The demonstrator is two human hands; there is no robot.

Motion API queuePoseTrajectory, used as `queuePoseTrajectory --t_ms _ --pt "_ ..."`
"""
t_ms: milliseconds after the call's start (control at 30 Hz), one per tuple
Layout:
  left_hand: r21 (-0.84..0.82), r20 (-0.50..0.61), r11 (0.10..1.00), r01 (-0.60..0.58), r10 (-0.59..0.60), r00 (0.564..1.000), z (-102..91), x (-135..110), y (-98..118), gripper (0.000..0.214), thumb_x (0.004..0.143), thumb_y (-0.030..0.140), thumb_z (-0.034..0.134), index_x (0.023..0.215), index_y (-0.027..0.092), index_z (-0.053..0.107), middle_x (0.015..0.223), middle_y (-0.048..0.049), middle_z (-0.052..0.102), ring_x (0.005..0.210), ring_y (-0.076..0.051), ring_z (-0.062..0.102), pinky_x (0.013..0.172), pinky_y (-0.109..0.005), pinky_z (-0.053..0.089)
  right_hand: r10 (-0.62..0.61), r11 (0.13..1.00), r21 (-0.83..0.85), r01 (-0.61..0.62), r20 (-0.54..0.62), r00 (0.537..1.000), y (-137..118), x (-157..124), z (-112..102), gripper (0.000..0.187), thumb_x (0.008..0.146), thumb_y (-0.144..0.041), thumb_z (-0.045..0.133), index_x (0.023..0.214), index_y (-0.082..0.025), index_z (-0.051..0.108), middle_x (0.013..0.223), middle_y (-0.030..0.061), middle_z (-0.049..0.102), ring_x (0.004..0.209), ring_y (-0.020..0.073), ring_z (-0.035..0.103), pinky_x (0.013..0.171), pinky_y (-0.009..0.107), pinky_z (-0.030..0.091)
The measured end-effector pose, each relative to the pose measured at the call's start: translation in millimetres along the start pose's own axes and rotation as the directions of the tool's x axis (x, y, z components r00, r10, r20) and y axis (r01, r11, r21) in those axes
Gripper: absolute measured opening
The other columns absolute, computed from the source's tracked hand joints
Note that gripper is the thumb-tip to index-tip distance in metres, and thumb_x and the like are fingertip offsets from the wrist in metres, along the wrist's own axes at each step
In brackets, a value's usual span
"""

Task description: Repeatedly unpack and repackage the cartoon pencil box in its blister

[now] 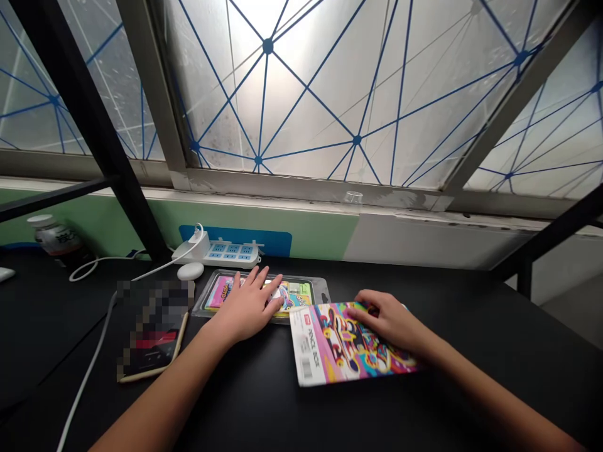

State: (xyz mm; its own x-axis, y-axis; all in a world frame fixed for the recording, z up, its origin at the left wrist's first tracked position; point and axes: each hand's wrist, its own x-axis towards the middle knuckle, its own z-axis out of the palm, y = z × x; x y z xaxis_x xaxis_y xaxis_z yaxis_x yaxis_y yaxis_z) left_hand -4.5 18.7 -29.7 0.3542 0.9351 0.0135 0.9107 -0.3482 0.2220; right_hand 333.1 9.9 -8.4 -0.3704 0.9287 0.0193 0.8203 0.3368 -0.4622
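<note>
My left hand lies with fingers spread over a clear plastic blister pack, which holds brightly printed items in pink, yellow and green. Part of the pack is hidden under that hand. My right hand grips the far edge of a colourful printed card. Its thumb rests on the printed face, and the other fingers are partly hidden. The white strip on the card's left side reads "PENCIL BOX" and bears a barcode. The card's upper left corner overlaps the pack's lower right corner.
A phone-like device with a pixelated screen lies left of the pack. Behind are a white round object, a power strip with a plugged-in charger, and a white cable. A dark bottle stands far left. Black frame bars rise beside the window.
</note>
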Motion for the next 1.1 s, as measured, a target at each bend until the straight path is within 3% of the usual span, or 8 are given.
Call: queuePoseTrajectory --t_ms 167,367,500,600,667,767,900,1100 --pt "-0.014 0.028 1.000 -0.012 0.013 1.000 -3.9 -1 0 0.063 0.098 0.066 0.021 0.154 0.038 0.030 0.165 -0.0070 0.020 0.152 -0.032 0.010 0.117 -0.064 0.010 0.105 0.994 -0.036 -0.101 0.146 0.984 42 44 -24 0.049 0.085 -0.068 0.052 0.075 -0.022 0.068 0.076 0.0037 0.069 0.070 0.0213 0.060 0.059 0.031 0.039" --pt "-0.029 0.038 0.999 -0.023 0.024 0.999 -9.7 -3 2 0.061 0.099 0.064 0.025 0.154 0.038 0.032 0.165 -0.0060 0.020 0.152 -0.030 0.011 0.118 -0.061 0.009 0.157 0.987 -0.069 -0.145 0.228 0.961 66 53 -32 0.053 0.084 -0.072 0.050 0.073 -0.023 0.064 0.072 0.0032 0.067 0.065 0.0211 0.060 0.056 0.030 0.040" --pt "-0.046 0.043 0.998 -0.032 0.034 0.999 -12.5 -5 2 0.060 0.099 0.063 0.027 0.153 0.038 0.034 0.165 -0.0060 0.021 0.152 -0.032 0.011 0.118 -0.062 0.009 0.115 0.989 -0.106 -0.103 0.112 0.987 56 50 -26 0.053 0.085 -0.071 0.049 0.090 -0.022 0.068 0.100 0.0106 0.071 0.092 0.0295 0.063 0.078 0.038 0.047" --pt "-0.034 0.045 0.999 -0.036 0.038 0.998 -13.0 -6 2 0.059 0.099 0.062 0.027 0.153 0.038 0.033 0.164 -0.0068 0.022 0.152 -0.032 0.011 0.117 -0.063 0.010 0.036 0.998 -0.055 -0.037 -0.008 0.999 35 50 -9 0.053 0.085 -0.067 0.052 0.108 -0.022 0.066 0.117 0.0127 0.066 0.109 0.0325 0.058 0.095 0.046 0.042" --pt "-0.023 0.043 0.999 -0.040 0.041 0.998 -13.0 -6 2 0.059 0.099 0.062 0.026 0.153 0.039 0.033 0.164 -0.0074 0.021 0.152 -0.032 0.011 0.117 -0.064 0.010 0.021 1.000 -0.007 -0.021 -0.022 1.000 20 52 2 0.051 0.085 -0.066 0.056 0.109 -0.021 0.065 0.113 0.0119 0.067 0.103 0.0301 0.060 0.092 0.044 0.044" --pt "-0.026 0.045 0.998 -0.057 0.059 0.997 -12.6 -5 1 0.059 0.099 0.062 0.026 0.153 0.039 0.033 0.164 -0.0079 0.021 0.152 -0.032 0.011 0.117 -0.064 0.010 0.024 0.999 0.043 -0.025 0.010 1.000 8 57 7 0.045 0.084 -0.064 0.058 0.097 -0.022 0.067 0.095 0.0065 0.070 0.084 0.0240 0.063 0.075 0.035 0.047" --pt "-0.031 0.049 0.998 -0.063 0.065 0.997 -11.9 -5 0 0.058 0.099 0.062 0.027 0.152 0.040 0.034 0.165 -0.0062 0.021 0.152 -0.032 0.012 0.116 -0.065 0.011 0.052 0.995 0.081 -0.054 0.034 0.998 13 59 -6 0.042 0.079 -0.064 0.064 0.083 -0.022 0.068 0.082 0.0017 0.068 0.075 0.0204 0.061 0.066 0.030 0.045" --pt "-0.053 0.042 0.997 -0.050 0.052 0.998 -10.0 -4 0 0.059 0.099 0.064 0.028 0.152 0.040 0.035 0.165 -0.0071 0.021 0.152 -0.033 0.010 0.116 -0.065 0.010 0.117 0.987 0.107 -0.119 0.025 0.993 18 52 -12 0.045 0.076 -0.066 0.064 0.082 -0.022 0.067 0.079 0.0011 0.065 0.071 0.0189 0.058 0.061 0.028 0.043"
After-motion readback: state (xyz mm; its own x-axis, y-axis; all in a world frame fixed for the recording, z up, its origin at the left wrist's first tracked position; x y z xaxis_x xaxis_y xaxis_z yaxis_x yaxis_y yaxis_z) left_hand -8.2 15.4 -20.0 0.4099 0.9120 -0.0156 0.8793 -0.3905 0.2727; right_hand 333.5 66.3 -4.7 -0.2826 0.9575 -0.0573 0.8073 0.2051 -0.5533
